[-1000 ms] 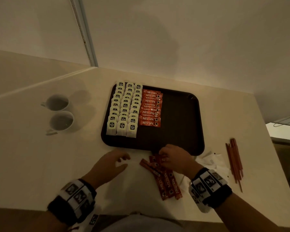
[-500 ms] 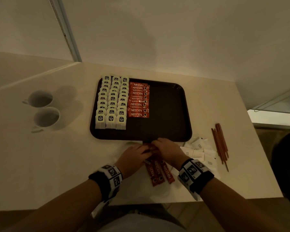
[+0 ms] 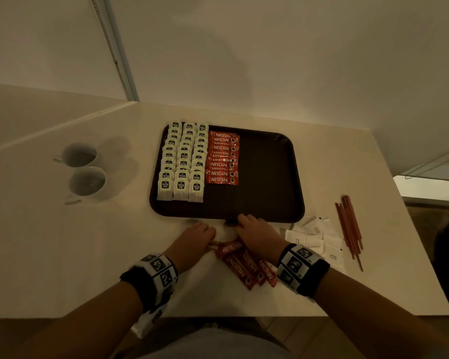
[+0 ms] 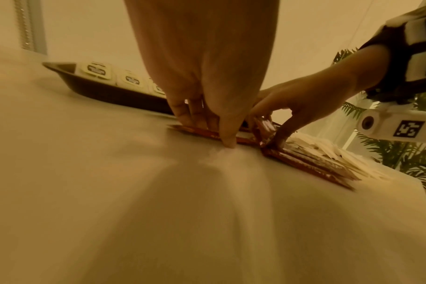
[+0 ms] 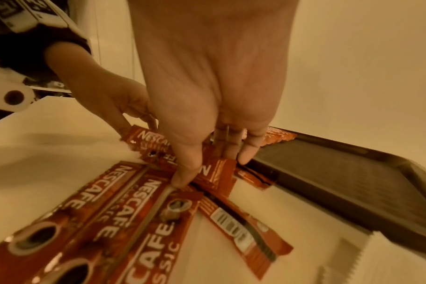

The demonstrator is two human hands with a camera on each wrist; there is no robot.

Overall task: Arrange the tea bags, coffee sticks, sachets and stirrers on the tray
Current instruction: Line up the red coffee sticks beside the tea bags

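Observation:
A dark brown tray (image 3: 270,177) holds three rows of tea bags (image 3: 182,161) on its left and a column of red coffee sticks (image 3: 222,158) beside them. Loose coffee sticks (image 3: 246,265) lie fanned on the table just in front of the tray. My left hand (image 3: 195,237) and right hand (image 3: 254,229) meet over them. The left hand (image 4: 207,130) pinches one end of a small bundle of coffee sticks (image 5: 146,138) against the table. At the bundle's other end, the right hand (image 5: 214,169) pinches it with thumb and fingers. White sachets (image 3: 314,237) and red stirrers (image 3: 349,226) lie to the right.
Two white cups (image 3: 83,168) stand at the left of the table. The right half of the tray is bare. A wall runs behind the table, whose right edge lies just beyond the stirrers. A green plant (image 4: 401,153) stands past that side.
My left hand has moved right, from open on the table to the coffee sticks, and now pinches them together with the right hand. The tray's contents are unchanged.

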